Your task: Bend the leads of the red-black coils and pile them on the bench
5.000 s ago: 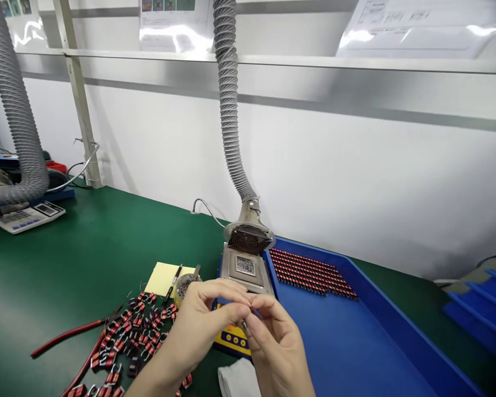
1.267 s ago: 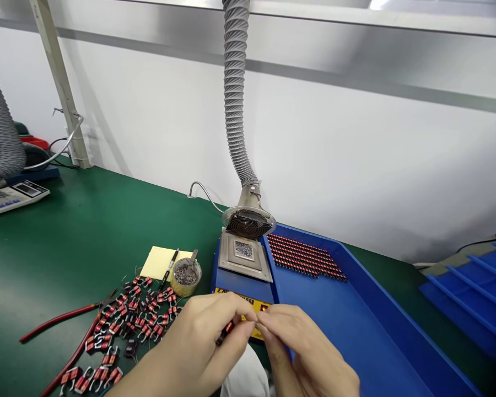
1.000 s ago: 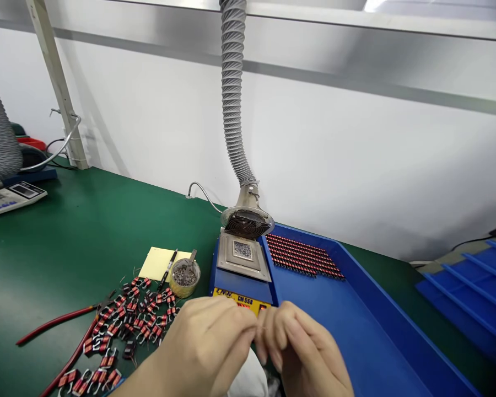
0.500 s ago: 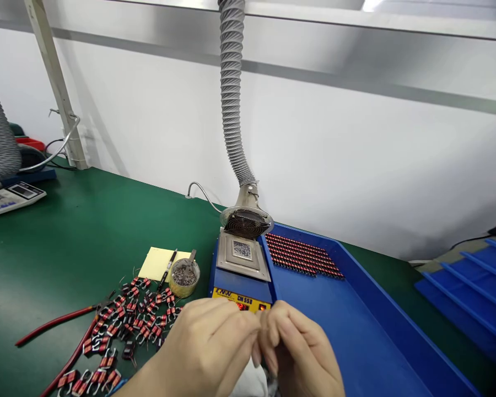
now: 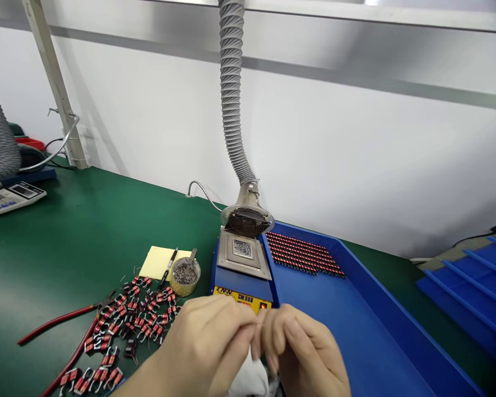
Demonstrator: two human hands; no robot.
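My left hand and my right hand meet at the bottom centre, fingertips pinched together. What they pinch is hidden between the fingers. Just beyond them stands a blue solder pot with a yellow label and a square metal well. A heap of small red and black coil parts lies on the green mat to the left of my left hand. A blue tray to the right holds neat rows of the red coil parts at its far end.
A grey fume hose hangs down to a round intake over the pot. Red-handled cutters, a yellow pad, a pen, and a small tin lie at left. A calculator sits far left. White cloth lies under my hands.
Both hands have stayed pinched together, dropping slightly toward the bottom edge. The small dark part seen in my left fingers earlier is now hidden. The view has tilted down a little.
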